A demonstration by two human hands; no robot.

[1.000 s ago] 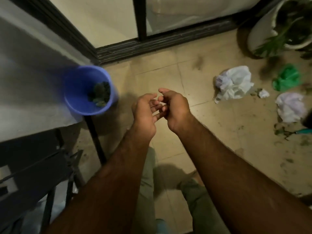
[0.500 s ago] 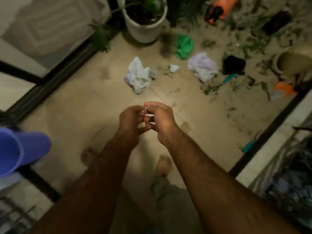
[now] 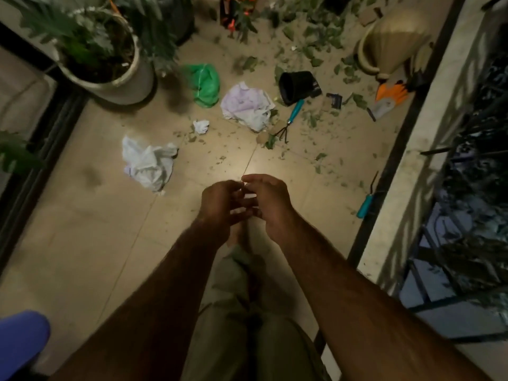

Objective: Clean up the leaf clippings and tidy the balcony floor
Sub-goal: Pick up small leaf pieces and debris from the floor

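Green leaf clippings (image 3: 310,122) lie scattered over the far half of the tiled balcony floor (image 3: 90,232). My left hand (image 3: 220,204) and my right hand (image 3: 268,199) are held together in front of me above the floor, fingers loosely spread and touching each other, with nothing visible in them. A crumpled white bag (image 3: 147,165) lies left of the hands. Farther off lie a pale lilac bag (image 3: 246,105), a green bag (image 3: 204,83) and a small paper wad (image 3: 201,126). The blue bucket (image 3: 20,345) shows at the bottom left corner.
A white planter (image 3: 115,78) stands at the back left. A tipped black pot (image 3: 297,86), a teal hand rake (image 3: 291,118), an orange glove (image 3: 389,99), a beige pot (image 3: 393,44) and a teal tool (image 3: 367,202) lie near the right-hand wall and railing (image 3: 439,188). My feet stand below the hands.
The view has swung right from the blue bucket and door toward the littered floor. My hands stay together, fingers rubbing and now looser.
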